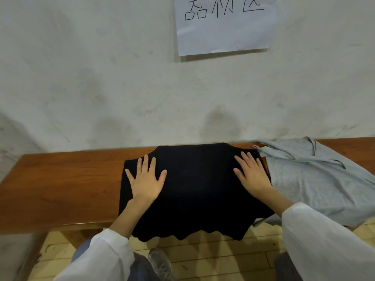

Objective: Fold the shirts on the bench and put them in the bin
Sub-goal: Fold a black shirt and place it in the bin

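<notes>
**Now both palms lie flat on the black shirt**

Squarely in the middle of the wooden bench (pixel 60 183) lies the black shirt (pixel 198 189), spread out with its far edge against the wall (pixel 101 88). Its near hem hangs in wavy folds over the front edge of the bench, above the tiled floor (pixel 203 256).

The left hand (pixel 146 179) rests palm down on the left part of the black shirt, fingers straight and spread wide and the thumb pointing inward. The right hand (pixel 251 177) rests palm down on the right part, fingers straight and closer together, close to the shirt's right edge. Neither hand grips any cloth. Both arms come up from below in white sleeves, the left sleeve (pixel 101 258) and the right sleeve (pixel 328 246), pushed back from the wrists.

Just to the right of the black shirt, the grey shirt (pixel 308 179) lies loose and rumpled on the same bench. A thin strip of wood shows between the two near the right hand's fingertips. Its near edge also droops over the front of the bench.

On the wall above hangs a sheet of white paper (pixel 223 27) with handwritten characters. A grey shoe (pixel 160 262) shows on the floor below the black hem.
</notes>
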Tool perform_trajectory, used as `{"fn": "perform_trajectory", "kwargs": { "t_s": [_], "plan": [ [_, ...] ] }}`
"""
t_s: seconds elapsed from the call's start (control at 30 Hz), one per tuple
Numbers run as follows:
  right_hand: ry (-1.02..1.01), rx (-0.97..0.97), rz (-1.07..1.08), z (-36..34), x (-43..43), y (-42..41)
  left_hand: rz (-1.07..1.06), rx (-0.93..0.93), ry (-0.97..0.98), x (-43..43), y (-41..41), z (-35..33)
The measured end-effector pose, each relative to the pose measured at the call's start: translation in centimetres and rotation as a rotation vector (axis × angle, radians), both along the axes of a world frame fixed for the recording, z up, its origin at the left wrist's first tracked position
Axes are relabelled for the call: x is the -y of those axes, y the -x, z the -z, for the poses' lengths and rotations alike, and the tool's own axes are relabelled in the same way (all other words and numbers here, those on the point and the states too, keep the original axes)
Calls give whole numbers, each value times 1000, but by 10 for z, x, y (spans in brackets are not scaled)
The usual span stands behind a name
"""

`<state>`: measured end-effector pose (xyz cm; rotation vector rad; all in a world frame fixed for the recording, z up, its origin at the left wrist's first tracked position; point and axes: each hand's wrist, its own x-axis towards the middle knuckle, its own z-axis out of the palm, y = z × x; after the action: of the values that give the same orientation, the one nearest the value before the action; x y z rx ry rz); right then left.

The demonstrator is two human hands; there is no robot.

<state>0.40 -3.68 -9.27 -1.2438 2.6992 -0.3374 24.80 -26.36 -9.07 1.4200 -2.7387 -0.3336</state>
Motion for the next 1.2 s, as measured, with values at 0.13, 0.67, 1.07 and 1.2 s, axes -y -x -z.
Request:
{"fn": "perform_trajectory", "kwargs": {
  "t_s": [0.13, 0.67, 1.07, 1.2],
  "plan": [
    [-76, -52, 86, 5, -3, -27, 20, 21, 53, -15, -11, 3],
    [121, 48, 47, -11, -26, -36, 56, -8, 58, -21, -22, 0],
    [227, 360, -313, -13, -32, -156, 469, -230, -84, -148, -49, 23],
    [62, 755, 4, 44, -49, -160, 25, -65, -622, -143, -65, 67]
  ]
}}
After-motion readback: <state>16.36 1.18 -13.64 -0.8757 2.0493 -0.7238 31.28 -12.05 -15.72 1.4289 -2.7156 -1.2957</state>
